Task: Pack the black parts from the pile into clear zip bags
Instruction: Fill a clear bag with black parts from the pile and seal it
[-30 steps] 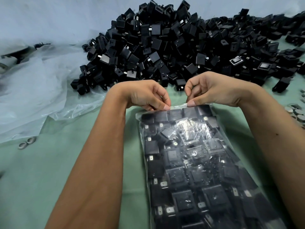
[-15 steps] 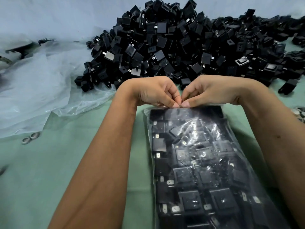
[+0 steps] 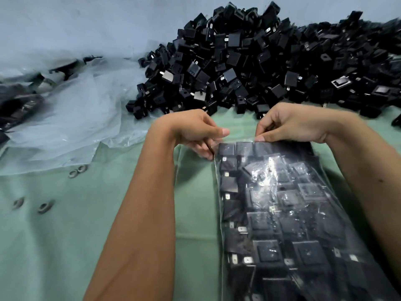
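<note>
A clear zip bag (image 3: 282, 209) packed flat with black square parts lies on the green table cover, running from the centre to the lower right. My left hand (image 3: 195, 131) pinches the bag's top left corner. My right hand (image 3: 288, 124) pinches the top edge further right, thumb pressed on the strip. A large pile of black parts (image 3: 249, 61) with small metal tabs rises just beyond both hands against the wall.
Crumpled clear plastic sheeting (image 3: 71, 109) covers the left side, with dark packed bags (image 3: 15, 105) under it at the far left. Several small metal rings (image 3: 76, 171) lie loose on the green cover (image 3: 65, 246).
My hands met at the middle of the bag's top edge, then slid apart along it; the left now sits at the left corner. The view has shifted slightly.
</note>
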A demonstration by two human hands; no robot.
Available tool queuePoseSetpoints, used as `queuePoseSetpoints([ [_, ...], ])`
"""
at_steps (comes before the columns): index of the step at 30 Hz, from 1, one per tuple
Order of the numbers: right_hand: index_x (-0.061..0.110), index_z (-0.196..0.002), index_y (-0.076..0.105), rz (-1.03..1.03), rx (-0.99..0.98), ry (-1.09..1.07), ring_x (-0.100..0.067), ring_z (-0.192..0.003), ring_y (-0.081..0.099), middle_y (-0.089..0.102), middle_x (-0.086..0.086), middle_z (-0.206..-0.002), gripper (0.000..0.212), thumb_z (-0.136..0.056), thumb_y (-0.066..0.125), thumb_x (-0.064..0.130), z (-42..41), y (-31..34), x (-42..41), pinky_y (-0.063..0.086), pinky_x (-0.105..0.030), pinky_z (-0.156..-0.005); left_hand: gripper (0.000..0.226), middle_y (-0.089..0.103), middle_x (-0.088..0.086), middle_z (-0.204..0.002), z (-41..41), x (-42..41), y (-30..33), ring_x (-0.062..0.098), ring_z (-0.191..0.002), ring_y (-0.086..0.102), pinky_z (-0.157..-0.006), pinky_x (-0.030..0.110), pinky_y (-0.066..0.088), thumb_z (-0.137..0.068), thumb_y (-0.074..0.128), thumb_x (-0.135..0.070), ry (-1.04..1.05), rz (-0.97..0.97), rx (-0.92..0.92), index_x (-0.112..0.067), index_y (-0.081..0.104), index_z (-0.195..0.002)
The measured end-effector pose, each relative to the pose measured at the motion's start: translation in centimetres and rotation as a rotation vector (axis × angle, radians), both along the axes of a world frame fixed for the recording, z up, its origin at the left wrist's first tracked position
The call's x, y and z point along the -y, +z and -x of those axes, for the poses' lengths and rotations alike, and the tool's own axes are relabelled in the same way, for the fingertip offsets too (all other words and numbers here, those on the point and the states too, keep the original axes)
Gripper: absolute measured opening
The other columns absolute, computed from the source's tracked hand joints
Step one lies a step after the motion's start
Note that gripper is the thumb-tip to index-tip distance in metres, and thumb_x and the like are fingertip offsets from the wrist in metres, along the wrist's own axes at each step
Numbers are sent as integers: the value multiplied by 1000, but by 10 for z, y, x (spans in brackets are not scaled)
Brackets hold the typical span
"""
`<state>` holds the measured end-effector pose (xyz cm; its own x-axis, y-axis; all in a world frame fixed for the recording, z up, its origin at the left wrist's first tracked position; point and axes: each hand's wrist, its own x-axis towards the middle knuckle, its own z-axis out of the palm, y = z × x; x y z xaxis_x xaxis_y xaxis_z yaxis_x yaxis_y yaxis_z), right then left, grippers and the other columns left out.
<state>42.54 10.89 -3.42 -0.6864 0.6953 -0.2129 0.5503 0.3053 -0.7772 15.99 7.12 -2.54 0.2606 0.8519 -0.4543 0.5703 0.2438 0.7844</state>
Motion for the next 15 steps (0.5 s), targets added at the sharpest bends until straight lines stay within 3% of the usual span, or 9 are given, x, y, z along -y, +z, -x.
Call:
queuePoseSetpoints([
  [5, 18, -83, 80, 12, 26, 20, -10, -54, 61, 71, -1, -66, 14, -94, 74, 24, -1, 0, -2, 47, -18, -49, 16, 75, 20, -83, 16, 4, -10, 23, -65, 75, -53, 17, 57, -96, 69, -12, -20, 61, 120, 2, 71, -87],
  [10, 22, -82, 80, -17, 136, 73, -5, -50, 40, 55, 7, -58, 19, -98, 70, 23, 10, 7, -4, 34, -12, -48, 7, 72, 15, -76, 22, 3, -18, 16, -62, 73, -51, 13, 53, -93, 67, 1, -42, 47, 257, 5, 70, -88],
  [15, 23, -84, 80, -77, 132, 111, -4, -55, 51, 66, 7, -63, 18, -99, 69, 21, 23, 7, -1, 41, -16, -55, 8, 72, 14, -76, 25, 2, -20, 11, -57, 68, -49, 11, 51, -90, 69, -1, -69, 23, 276, -1, 74, -84],
])
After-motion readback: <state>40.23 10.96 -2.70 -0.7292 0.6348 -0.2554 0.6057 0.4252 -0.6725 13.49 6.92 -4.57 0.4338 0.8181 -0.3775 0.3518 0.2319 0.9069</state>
